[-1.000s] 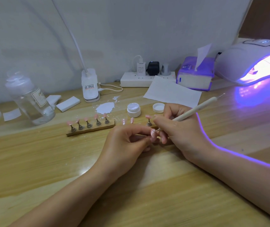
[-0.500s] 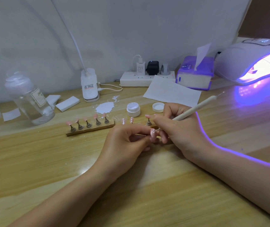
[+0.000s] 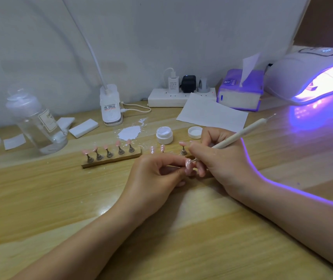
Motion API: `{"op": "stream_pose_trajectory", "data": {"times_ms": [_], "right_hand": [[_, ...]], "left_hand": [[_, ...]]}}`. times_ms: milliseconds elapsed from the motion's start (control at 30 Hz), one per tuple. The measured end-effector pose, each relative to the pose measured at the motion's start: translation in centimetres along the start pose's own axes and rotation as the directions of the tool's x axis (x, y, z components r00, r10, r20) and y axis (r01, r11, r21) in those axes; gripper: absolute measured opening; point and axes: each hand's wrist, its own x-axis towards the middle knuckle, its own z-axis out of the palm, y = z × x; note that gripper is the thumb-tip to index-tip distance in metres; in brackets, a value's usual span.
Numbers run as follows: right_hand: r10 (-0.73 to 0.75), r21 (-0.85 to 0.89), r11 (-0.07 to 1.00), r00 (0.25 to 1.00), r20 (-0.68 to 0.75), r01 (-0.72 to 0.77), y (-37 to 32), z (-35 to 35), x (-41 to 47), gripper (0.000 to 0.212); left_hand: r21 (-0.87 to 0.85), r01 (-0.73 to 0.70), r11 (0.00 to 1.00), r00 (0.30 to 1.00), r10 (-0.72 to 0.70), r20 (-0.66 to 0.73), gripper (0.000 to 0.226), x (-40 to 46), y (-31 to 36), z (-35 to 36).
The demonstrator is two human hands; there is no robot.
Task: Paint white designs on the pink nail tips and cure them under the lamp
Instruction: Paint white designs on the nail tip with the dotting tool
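Note:
My left hand (image 3: 157, 174) pinches a pink nail tip (image 3: 188, 163) at the table's middle. My right hand (image 3: 220, 160) grips a cream dotting pen (image 3: 242, 132), and its metal point touches that tip. Several pink tips stand on metal pegs in a wooden holder (image 3: 111, 158) to the left. Two loose tips with white dots (image 3: 157, 148) lie beside it, and one more tip stands on a peg (image 3: 183, 148). An open jar of white gel (image 3: 164, 135) and its lid (image 3: 195, 132) sit behind my hands. The curing lamp (image 3: 311, 75) glows violet at the far right.
A smear of white gel (image 3: 130, 132) lies on the wooden table (image 3: 181, 239). A clear bottle (image 3: 38, 122) stands at left. A desk-lamp base (image 3: 111, 107), power strip (image 3: 179, 96), tissue box (image 3: 240, 91) and paper sheet (image 3: 212, 114) line the back.
My hands stay almost still; the pen's point shifts only slightly on the held nail tip.

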Motion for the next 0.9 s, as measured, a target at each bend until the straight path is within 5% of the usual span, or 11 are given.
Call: {"op": "stream_pose_trajectory", "data": {"times_ms": [900], "right_hand": [[-0.021,0.043,0.999,1.000,-0.012,0.022,0.11,-0.37,0.28,0.038]], "left_hand": [[-0.011,-0.006,1.000,1.000,0.006,-0.023,0.017,0.03,-0.07,0.12]]}}
